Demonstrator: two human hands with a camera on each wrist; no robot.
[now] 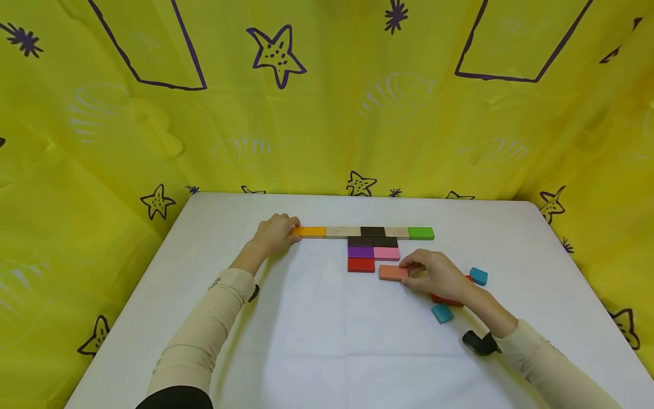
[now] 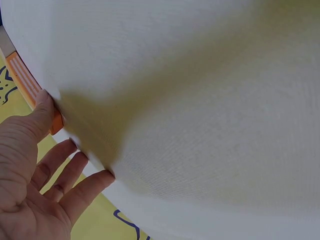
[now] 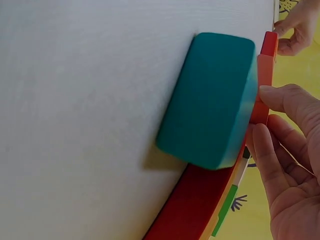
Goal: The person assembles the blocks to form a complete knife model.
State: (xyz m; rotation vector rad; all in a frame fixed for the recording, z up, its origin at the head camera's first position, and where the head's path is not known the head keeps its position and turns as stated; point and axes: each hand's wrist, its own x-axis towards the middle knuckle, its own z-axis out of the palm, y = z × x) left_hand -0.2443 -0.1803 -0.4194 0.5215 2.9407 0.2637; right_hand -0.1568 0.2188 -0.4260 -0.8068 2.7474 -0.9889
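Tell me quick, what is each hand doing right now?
Left hand: open, straight fingers touching the orange block.
Right hand: pinching the salmon block lying on the table.

Red block [image 1: 449,299] mostly hidden under right hand [image 1: 434,276], perhaps two blocks, unclear

Your white worktop [image 1: 317,341] carries a row of flat blocks, from the orange block [image 1: 310,232] to the green block [image 1: 421,233], with a red block [image 1: 361,264], a salmon block [image 1: 392,272] and two teal blocks [image 1: 442,313] nearer you.
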